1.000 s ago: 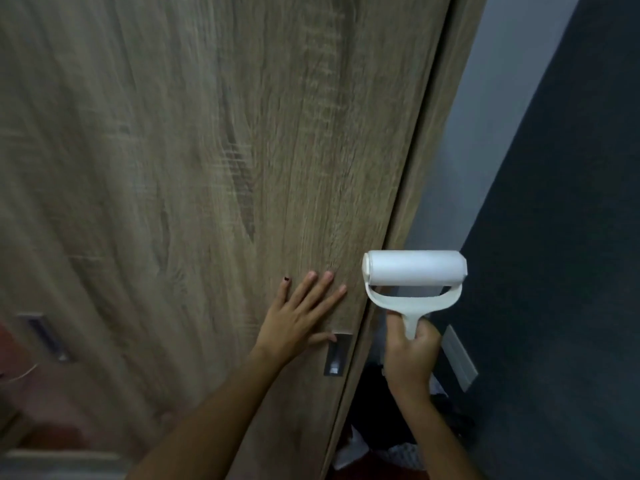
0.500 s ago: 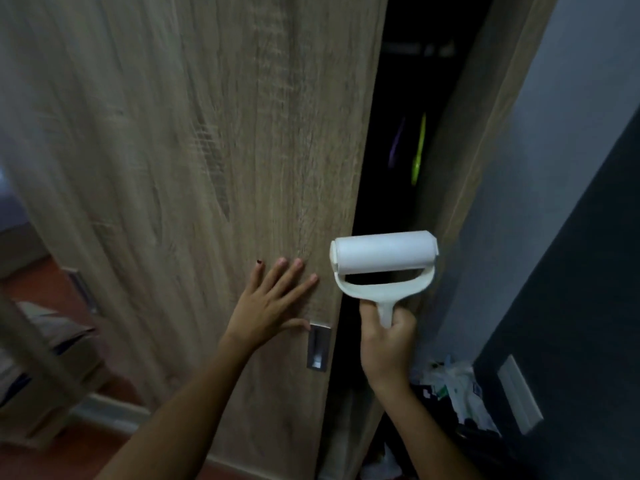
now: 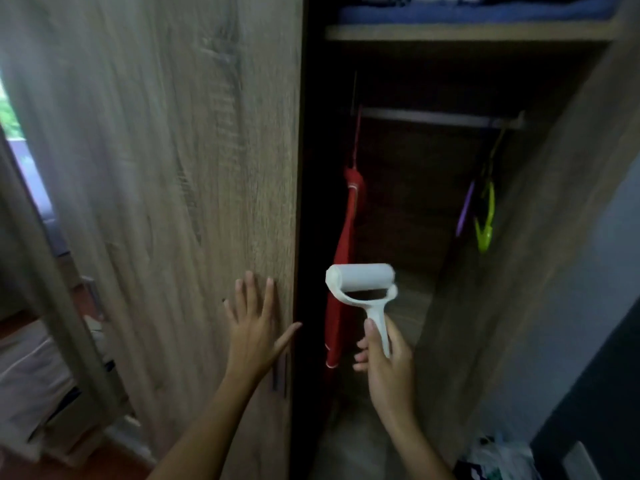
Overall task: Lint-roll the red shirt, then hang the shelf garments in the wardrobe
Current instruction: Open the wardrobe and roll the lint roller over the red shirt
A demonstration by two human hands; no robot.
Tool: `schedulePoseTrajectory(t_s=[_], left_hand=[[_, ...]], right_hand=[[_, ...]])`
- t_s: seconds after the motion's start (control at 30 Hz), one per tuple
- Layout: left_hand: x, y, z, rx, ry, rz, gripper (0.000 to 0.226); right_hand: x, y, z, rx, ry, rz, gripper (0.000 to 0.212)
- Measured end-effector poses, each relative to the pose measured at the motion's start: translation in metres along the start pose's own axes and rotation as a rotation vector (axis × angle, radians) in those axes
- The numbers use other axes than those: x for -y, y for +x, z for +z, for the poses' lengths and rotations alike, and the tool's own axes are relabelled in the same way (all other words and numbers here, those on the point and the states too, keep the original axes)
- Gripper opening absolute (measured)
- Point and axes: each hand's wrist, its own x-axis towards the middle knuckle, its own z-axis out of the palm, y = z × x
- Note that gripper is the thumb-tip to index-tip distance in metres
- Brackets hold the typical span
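Hanging from the rail inside the wardrobe, one red shirt is seen. One white lint roller is gripped by the right hand. The left hand is spread flat on the door. Two empty hangers are hung nearby. No writing can be read.

Looks like a home bedroom to me. I see a wood-grain wardrobe with a sliding door, hanging rail, red shirt on it, spare plastic hangers, folded clothes on the upper shelf.
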Motion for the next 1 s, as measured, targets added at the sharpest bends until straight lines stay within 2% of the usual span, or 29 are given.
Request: schedulePoseTrajectory(t_s=[0.1,0.17,0.47,0.7,1.0], left_hand=[[0.017,0.017,-0.006,-0.001,-0.055,-0.030,0.107],[0.030,0.020,-0.008,-0.013,-0.090,-0.051,0.110],[0.095,0.037,-0.026,0.033,-0.039,-0.147,0.113],[0.129,0.050,-0.039,0.043,-0.029,-0.246,0.110],[0.169,0.061,-0.050,0.025,-0.052,-0.275,0.107]], right_hand=[[0.001,0.007,0.016,-0.021,-0.055,-0.040,0.022],[0.002,0.009,0.025,-0.088,-0.075,-0.072,0.016],[0.000,0.007,0.046,-0.173,-0.112,-0.010,0.009],[-0.009,0.013,0.037,-0.162,-0.177,0.069,0.015],[-0.011,0.023,0.054,-0.185,-0.231,0.008,0.021]])
